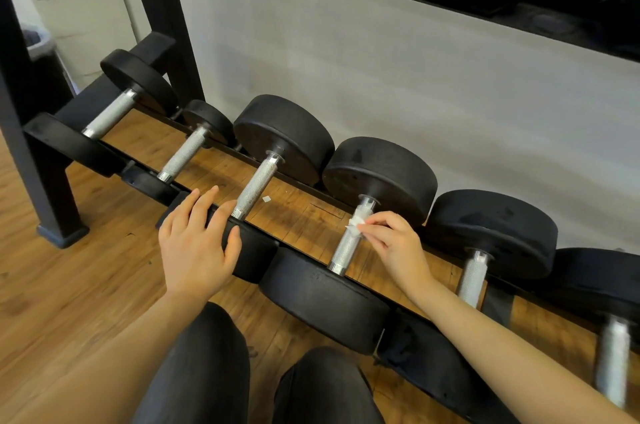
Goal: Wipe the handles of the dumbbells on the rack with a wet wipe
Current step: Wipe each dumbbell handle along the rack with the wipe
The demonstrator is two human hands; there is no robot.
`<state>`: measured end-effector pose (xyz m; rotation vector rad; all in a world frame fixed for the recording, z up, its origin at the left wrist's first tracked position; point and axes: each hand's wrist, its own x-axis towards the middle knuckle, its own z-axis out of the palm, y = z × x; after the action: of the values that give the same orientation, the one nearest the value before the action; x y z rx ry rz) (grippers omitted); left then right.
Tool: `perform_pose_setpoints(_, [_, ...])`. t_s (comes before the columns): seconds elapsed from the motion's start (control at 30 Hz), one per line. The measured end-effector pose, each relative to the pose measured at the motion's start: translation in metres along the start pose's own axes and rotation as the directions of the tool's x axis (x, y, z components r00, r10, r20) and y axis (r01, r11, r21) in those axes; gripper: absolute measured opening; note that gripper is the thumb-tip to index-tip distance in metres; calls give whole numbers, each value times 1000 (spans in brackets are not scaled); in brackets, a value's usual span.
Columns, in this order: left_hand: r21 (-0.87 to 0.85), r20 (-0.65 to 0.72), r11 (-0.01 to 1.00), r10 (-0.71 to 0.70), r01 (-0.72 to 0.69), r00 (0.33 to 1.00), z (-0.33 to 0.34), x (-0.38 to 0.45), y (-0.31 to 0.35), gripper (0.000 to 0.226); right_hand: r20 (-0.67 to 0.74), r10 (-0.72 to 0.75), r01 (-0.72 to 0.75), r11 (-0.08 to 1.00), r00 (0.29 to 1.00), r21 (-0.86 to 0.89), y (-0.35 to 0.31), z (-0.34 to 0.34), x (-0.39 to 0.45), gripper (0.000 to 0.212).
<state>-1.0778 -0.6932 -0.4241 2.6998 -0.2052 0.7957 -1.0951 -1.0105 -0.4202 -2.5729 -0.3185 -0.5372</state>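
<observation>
The right hand [394, 247] has its grip closed on a small white wet wipe [356, 221], pinched between thumb and fingertips and pressed against the upper part of a knurled silver handle [348, 243]. That handle belongs to the fourth dumbbell [381, 174] counted from the left end of the rack [311, 195], and it serves here as the landmark. The wipe sits on the handle just below the far black head, while the bare lower length of the handle runs down to the near head [322, 299] at the front rail. Left of this dumbbell, the left hand [197, 243] lies flat with straight, spread fingers on the near head of the third dumbbell [256, 186], holding nothing; its fingertips reach the front rail just beside that dumbbell's handle. Farther left of the landmark stand two more dumbbells [187, 153], the leftmost with thin wide heads. To its right sit two further dumbbells [474, 271], the last partly cut off at the frame edge. Beneath the handles, a wooden floor [86, 285] shows through the rack, with a small white scrap [266, 199] lying between the third and fourth handles. Below the landmark, the person's knees in dark trousers [207, 371] fill the bottom of the view.
</observation>
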Motion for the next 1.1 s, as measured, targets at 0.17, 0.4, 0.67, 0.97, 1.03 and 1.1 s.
perform_pose_setpoints(0.17, [-2, 3, 1000, 5, -5, 1000, 0, 0, -1, 46, -77, 45, -44, 999, 996, 22, 3, -1, 5, 23])
perform_pose_setpoints(0.4, [-7, -7, 1000, 8, -8, 1000, 0, -1, -1, 47, -25, -7, 8, 998, 1000, 68, 1, 0, -3, 22])
perform_pose_setpoints(0.67, [-4, 12, 1000, 4, -4, 1000, 0, 0, -1, 49, -24, -3, 6, 993, 1000, 119, -1, 1, -4, 21])
perform_pose_setpoints(0.97, [2, 8, 1000, 8, -8, 1000, 0, 0, -1, 48, -64, 2, 1, 999, 998, 44, -2, 4, 6, 22])
perform_pose_setpoints(1.03, [-1, 9, 1000, 6, -6, 1000, 0, 0, -1, 48, -15, -52, 52, 999, 999, -17, -2, 5, 4, 23])
perform_pose_setpoints(1.1, [1, 11, 1000, 6, -6, 1000, 0, 0, -1, 48, -19, -41, 40, 999, 999, -28, 0, 5, 5, 24])
